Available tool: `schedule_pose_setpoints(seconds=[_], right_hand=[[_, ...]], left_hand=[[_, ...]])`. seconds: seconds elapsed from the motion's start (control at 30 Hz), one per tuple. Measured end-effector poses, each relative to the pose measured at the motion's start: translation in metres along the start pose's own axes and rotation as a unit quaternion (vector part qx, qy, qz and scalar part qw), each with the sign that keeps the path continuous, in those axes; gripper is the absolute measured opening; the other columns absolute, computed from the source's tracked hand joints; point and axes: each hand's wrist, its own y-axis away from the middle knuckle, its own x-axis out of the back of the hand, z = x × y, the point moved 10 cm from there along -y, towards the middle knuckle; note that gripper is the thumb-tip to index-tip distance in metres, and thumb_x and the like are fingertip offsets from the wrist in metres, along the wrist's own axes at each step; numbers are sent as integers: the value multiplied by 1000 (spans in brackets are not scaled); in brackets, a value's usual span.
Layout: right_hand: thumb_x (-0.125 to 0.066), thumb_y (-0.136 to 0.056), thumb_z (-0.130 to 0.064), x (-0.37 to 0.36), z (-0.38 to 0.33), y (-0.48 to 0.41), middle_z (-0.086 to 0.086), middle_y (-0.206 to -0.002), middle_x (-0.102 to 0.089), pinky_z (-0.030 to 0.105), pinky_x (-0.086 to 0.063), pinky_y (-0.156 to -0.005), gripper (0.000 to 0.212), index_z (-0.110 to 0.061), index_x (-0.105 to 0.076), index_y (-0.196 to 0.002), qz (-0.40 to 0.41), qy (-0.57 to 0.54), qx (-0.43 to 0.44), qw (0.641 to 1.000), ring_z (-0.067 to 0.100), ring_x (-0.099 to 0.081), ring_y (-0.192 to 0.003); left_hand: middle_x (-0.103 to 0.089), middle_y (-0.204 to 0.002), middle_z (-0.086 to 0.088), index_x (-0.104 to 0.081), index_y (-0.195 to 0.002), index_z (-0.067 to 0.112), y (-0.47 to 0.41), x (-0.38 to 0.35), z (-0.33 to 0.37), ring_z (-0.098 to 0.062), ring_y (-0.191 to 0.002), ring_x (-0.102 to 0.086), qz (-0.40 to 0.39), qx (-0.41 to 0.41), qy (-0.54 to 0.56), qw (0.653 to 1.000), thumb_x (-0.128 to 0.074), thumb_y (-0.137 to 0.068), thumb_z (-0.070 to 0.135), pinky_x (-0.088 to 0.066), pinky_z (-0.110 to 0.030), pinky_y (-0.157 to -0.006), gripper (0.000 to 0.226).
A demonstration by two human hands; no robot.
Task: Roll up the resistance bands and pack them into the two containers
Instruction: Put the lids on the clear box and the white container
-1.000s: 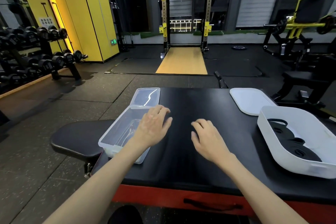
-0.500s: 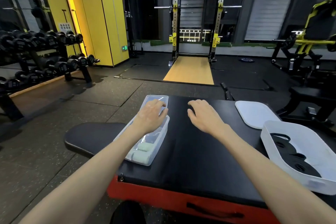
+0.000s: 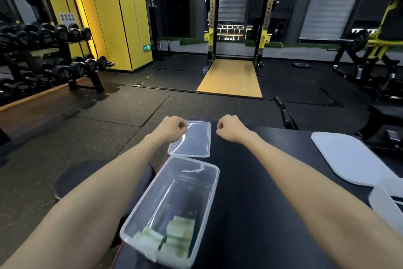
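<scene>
Head view: both hands fisted at upper centre, fingers curled, nothing visibly held. Left hand (image 3: 172,127) over far corner of clear lid (image 3: 192,142); right hand (image 3: 231,127) above desk (image 3: 250,192). Green rolled bands (image 3: 172,238) at near end of clear box (image 3: 174,192), lower centre. Bands likely soft, light, springy; pinch roll across sides.

Stretched left hand (image 3: 172,128) and right hand (image 3: 231,127) farther out, to either side of the lid (image 3: 193,143) at the table's (image 3: 250,181) far edge. Curled the once-flat fingers into fists. Lifted left hand off the container (image 3: 214,172).
</scene>
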Motion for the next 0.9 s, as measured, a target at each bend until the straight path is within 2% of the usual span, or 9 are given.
schedule_pose_setpoints(seconds=[0.07,0.13,0.23,0.33,0.47,0.6,0.7,0.77,0.9], right_hand=[[-50,-80,-6,-21,16,-36,23,-97,-67,51,-55,-79,24,9,-66,-90,-6,-21,-29,999,39,-64,-92],[-51,-79,-5,-41,29,-66,18,-91,-65,46,-58,-76,18,5,-66,-84,-11,-36,-56,998,32,-66,-85],[-53,-80,-3,-66,43,-93,15,-82,-62,34,-54,-58,8,-2,-57,-75,-18,-46,-97,994,24,-60,-62],[-54,-80,0,-83,60,-108,13,-78,-58,24,-45,-42,15,-8,-48,-70,-17,-60,-147,987,22,-58,-54],[-61,-79,1,-97,75,-121,16,-86,-64,29,-57,-53,12,-6,-52,-76,-6,-115,-184,976,24,-67,-63],[-59,-73,10,-99,76,-118,12,-81,-60,30,-58,-56,16,-5,-52,-72,16,-149,-199,968,23,-66,-65],[-59,-73,11,-96,76,-109,12,-84,-58,26,-53,-46,18,-5,-50,-73,21,-186,-211,959,22,-63,-65],[-61,-73,11,-93,79,-101,13,-90,-61,24,-50,-43,16,-3,-55,-79,20,-228,-226,947,23,-66,-70],[-65,-74,11,-80,82,-82,17,-93,-65,29,-58,-53,17,2,-62,-88,24,-275,-239,931,25,-69,-76]], left_hand=[[-69,-103,-5,-69,-108,9,-30,-10,-19,-19,-97,-61,1,16,5,1000,-52,-93,19,-48,-28,-85,25],[-69,-104,-9,-69,-108,7,-60,-20,-39,-22,-97,-62,8,35,2,999,-55,-92,16,-49,-29,-85,24],[-67,-103,-15,-69,-104,3,-93,-34,-72,-27,-94,-61,8,87,-23,996,-58,-89,15,-49,-31,-77,22],[-63,-91,-14,-68,-92,-2,-107,-48,-100,-26,-81,-55,-8,140,-42,989,-60,-87,16,-44,-29,-69,20],[-64,-89,-12,-67,-79,4,-107,-65,-121,-23,-78,-56,-14,176,-25,984,-62,-82,15,-45,-26,-68,13],[-67,-93,-13,-74,-90,3,-100,-68,-126,-26,-90,-63,23,191,38,981,-67,-81,14,-47,-26,-74,16],[-68,-94,-11,-75,-91,6,-92,-59,-123,-25,-92,-62,64,194,70,976,-62,-81,8,-49,-28,-79,17],[-66,-91,-7,-75,-90,7,-87,-54,-119,-22,-88,-58,82,196,96,972,-62,-81,6,-46,-24,-78,16],[-63,-88,-3,-75,-90,9,-75,-41,-104,-15,-87,-54,108,185,140,967,-63,-83,8,-40,-20,-79,14]])
